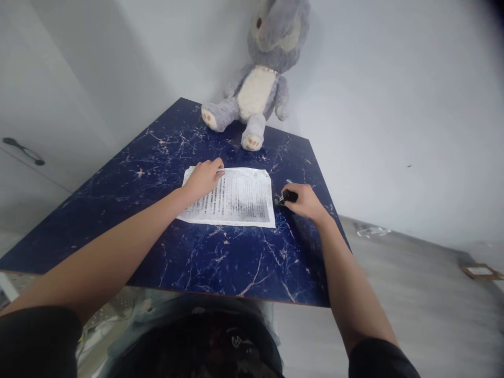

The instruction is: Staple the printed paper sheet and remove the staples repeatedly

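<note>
A printed white paper sheet lies on the dark blue marbled table, slightly creased, its lines of text running up and down in my view. Across its upper left part rests my left hand, palm down, with the fingers reaching to the far edge of the sheet. Just right of the paper, my right hand is closed around a small black tool with a metal end. That metal end points at the sheet's right edge, with a slight gap between them. My fingers hide most of the tool, so its kind is unclear.
A grey and white plush toy sits at the table's far corner against the wall. To the left is a pale cabinet front with a dark handle. A clear plastic item and a brown box lie on the floor at right.
</note>
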`<action>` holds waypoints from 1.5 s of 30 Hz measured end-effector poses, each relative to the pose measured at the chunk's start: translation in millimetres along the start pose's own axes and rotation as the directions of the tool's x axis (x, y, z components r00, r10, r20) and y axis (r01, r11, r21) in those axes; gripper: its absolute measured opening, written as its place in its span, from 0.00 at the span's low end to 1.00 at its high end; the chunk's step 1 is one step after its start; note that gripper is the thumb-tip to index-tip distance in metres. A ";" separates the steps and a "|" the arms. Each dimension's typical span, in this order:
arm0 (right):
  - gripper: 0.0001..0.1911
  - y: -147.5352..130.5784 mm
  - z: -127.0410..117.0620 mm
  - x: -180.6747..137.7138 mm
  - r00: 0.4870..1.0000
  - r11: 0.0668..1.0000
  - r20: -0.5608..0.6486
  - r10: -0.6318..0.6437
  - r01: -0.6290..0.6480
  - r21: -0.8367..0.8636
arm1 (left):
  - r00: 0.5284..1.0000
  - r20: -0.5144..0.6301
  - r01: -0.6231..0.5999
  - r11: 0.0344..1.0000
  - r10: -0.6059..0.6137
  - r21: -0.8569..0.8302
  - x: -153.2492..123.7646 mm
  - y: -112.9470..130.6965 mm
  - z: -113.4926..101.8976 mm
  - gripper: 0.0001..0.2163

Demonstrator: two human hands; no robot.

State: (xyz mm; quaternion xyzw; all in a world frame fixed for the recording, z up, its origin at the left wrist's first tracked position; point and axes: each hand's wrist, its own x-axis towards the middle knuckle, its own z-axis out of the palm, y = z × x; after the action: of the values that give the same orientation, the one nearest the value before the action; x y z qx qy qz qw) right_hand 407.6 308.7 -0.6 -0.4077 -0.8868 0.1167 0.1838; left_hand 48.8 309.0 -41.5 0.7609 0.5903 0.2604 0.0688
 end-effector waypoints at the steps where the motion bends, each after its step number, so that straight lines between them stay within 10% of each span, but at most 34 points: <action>1: 0.08 -1.1 -0.4 0.0 1.000 1.000 0.007 0.005 -0.004 -0.009 | 1.000 -0.003 0.005 1.000 -0.005 0.010 0.1 -1.3 0.4 0.07; 20: 0.09 -42.3 0.2 0.8 0.970 0.978 0.175 -0.168 0.142 0.150 | 0.998 -0.039 0.037 0.998 -0.039 -0.046 0.3 -3.7 -1.1 0.07; 33: 0.11 -65.9 48.1 6.4 0.989 0.931 0.039 -0.142 0.146 -0.336 | 1.000 0.018 0.004 0.999 -0.005 0.047 -4.0 4.5 4.1 0.10; 41: 0.18 4.0 -14.5 -4.4 0.919 0.947 0.264 -0.292 0.239 0.214 | 0.987 0.048 -0.156 0.988 0.155 0.017 -2.0 -9.9 7.8 0.12; 45: 0.14 41.0 -13.7 -10.2 0.975 0.979 0.184 -0.125 0.092 0.181 | 0.961 0.098 -0.258 0.966 0.260 -0.037 0.9 -12.8 15.9 0.14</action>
State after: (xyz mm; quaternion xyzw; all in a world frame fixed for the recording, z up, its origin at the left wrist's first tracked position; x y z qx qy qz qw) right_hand 447.3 328.0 -5.2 -0.3277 -0.9081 0.2219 0.1367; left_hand 45.5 316.8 -60.1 0.8429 0.4783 0.2351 0.0734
